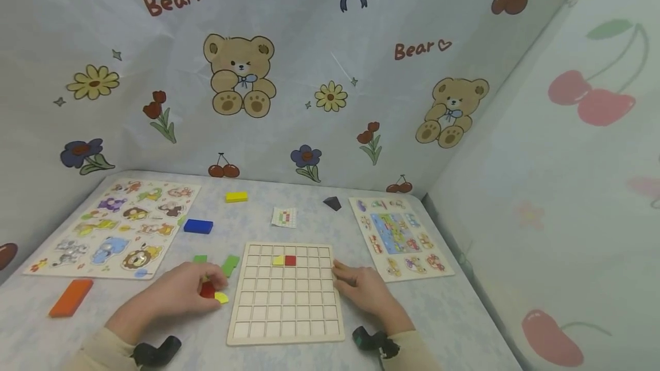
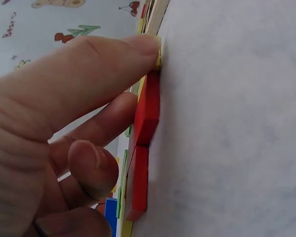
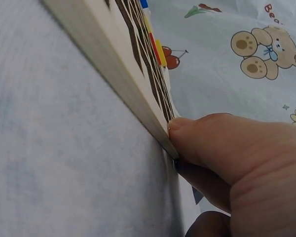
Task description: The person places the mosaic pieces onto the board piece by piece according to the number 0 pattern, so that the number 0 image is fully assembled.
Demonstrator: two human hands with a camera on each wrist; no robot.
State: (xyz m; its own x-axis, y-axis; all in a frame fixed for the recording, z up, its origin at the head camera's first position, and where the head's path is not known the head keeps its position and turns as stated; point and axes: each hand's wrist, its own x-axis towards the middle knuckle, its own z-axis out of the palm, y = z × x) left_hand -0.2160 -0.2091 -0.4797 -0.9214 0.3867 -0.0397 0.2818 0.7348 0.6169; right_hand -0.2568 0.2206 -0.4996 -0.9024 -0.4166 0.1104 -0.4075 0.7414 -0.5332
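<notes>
A cream grid board [image 1: 286, 339] lies flat, with a yellow piece [image 1: 279, 260] and a red square [image 1: 291, 260] side by side in its upper cells. To its left, my left hand [image 1: 188, 291] reaches over loose flat pieces. Its fingertips touch a yellow piece [image 2: 159, 58] near a red piece [image 2: 147, 111]; another red piece [image 2: 137, 187] lies beside it. All of these stay on the table. Green pieces [image 1: 230, 265] lie past the fingers. My right hand [image 1: 368, 293] rests its fingertips against the board's right edge [image 3: 138, 106].
An animal puzzle board [image 1: 170, 199] lies at the left, another puzzle board [image 1: 402, 233] at the right. Around them are an orange block [image 1: 71, 298], a blue block [image 1: 198, 226], a yellow block [image 1: 236, 197], a dark block [image 1: 333, 203] and a pattern card [image 1: 285, 217].
</notes>
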